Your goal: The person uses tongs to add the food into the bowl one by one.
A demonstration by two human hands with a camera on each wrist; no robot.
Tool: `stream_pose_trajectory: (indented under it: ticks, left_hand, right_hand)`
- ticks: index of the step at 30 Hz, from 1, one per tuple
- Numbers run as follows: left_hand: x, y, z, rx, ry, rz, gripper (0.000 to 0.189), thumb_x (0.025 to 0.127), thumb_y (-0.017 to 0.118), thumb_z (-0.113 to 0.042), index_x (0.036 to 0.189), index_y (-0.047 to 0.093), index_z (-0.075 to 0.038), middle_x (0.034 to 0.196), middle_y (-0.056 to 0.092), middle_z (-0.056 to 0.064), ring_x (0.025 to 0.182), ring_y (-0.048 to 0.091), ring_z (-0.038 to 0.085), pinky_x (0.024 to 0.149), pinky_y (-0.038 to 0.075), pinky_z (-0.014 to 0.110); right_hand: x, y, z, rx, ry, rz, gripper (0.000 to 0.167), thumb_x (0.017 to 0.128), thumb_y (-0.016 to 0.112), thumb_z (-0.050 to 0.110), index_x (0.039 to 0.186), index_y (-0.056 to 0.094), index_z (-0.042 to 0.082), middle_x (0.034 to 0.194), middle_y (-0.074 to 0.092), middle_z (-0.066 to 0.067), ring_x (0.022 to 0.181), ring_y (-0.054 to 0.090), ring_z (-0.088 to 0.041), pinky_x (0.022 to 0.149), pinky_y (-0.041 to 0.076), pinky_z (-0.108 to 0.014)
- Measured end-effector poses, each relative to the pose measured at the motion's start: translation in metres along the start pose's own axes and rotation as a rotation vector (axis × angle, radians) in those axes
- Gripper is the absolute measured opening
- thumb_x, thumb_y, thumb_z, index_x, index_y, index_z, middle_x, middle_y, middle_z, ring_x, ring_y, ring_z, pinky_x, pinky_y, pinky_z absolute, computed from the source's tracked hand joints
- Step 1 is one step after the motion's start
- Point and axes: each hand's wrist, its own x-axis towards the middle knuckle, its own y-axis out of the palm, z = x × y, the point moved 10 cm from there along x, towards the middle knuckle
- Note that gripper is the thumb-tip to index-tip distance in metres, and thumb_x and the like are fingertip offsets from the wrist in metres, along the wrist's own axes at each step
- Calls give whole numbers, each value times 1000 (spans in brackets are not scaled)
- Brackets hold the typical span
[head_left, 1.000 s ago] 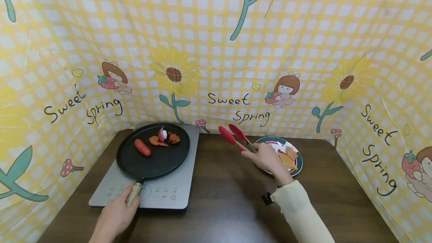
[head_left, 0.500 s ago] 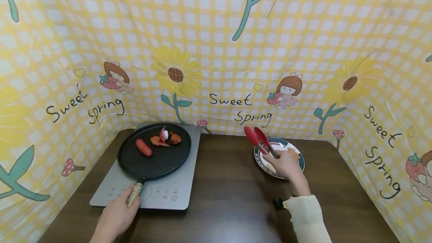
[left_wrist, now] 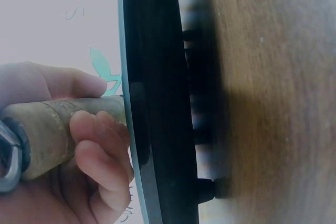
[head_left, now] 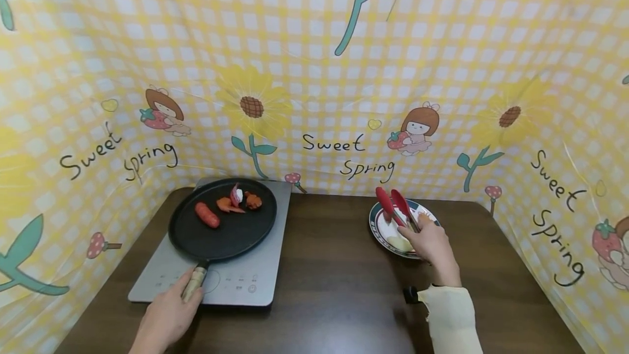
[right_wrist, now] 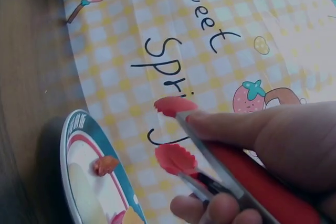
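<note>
Dark wood table (head_left: pixel 334 288): left hand (head_left: pixel 167 316) wrapped round the pan handle (head_left: pixel 194 282) at the front-left edge, right hand (head_left: pixel 429 245) clamping red tongs (head_left: pixel 395 206) (tips apart) over the back-right plate (head_left: pixel 380 231).

A black round frying pan (head_left: pixel 223 222) with a cork-coloured handle (head_left: pixel 195 282) sits flat near the worktop's far left corner, handle toward the near edge, while red-tipped metal tongs (head_left: pixel 396 208), slightly parted, angle up over the rim of a teal-edged white plate (head_left: pixel 377 228) by the far edge, right of centre.
</note>
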Motion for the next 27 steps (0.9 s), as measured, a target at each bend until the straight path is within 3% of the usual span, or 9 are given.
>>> stream_pose_trajectory:
  ticks: [3, 5, 9, 15, 24, 27]
  left_hand:
    - [0, -1, 1, 2, 0, -1, 74, 94, 44, -50, 143, 30, 3, 127, 45, 39, 103, 52, 51, 75, 43, 54]
    - [1, -1, 1, 2, 2, -1, 74, 94, 44, -50, 144, 30, 3, 128, 44, 39, 105, 51, 52, 75, 43, 54]
    - [2, 0, 2, -1, -7, -3, 73, 94, 44, -49, 144, 30, 2, 128, 44, 38, 104, 52, 51, 75, 43, 53]
    - [2, -1, 2, -3, -12, -9, 72, 93, 45, -48, 144, 31, 2, 124, 47, 38, 91, 57, 40, 70, 44, 49]
    - [1, -2, 2, -1, 3, -40, 71, 93, 48, -46, 143, 33, 2, 118, 52, 37, 78, 55, 31, 65, 43, 46]
    - [1, -2, 2, -1, 4, -38, 71, 93, 47, -46, 143, 33, 2, 117, 52, 37, 76, 54, 30, 65, 42, 46]
  right_hand:
    - [2, 2, 0, -39, 3, 10, 62, 87, 61, 45, 122, 52, -5, 106, 59, -25, 87, 57, -41, 72, 44, -49]
    - [3, 6, 1, -62, 6, 30, 67, 88, 60, 43, 130, 49, -7, 120, 54, -30, 97, 54, -47, 79, 43, -53]
    - [4, 16, 2, -120, -4, 65, 63, 88, 60, 39, 133, 49, -5, 138, 38, -33, 111, 46, -53, 89, 39, -57]
    - [3, 24, -4, -157, 22, 61, 64, 86, 63, 37, 133, 49, -5, 139, 38, -33, 109, 48, -53, 86, 41, -58]
    - [4, 30, -11, -163, 76, 52, 64, 83, 67, 37, 131, 52, -3, 116, 56, -34, 97, 55, -52, 76, 46, -58]
    - [3, 31, -13, -159, 110, 55, 61, 82, 68, 39, 121, 58, -7, 111, 57, -34, 92, 57, -49, 72, 47, -56]
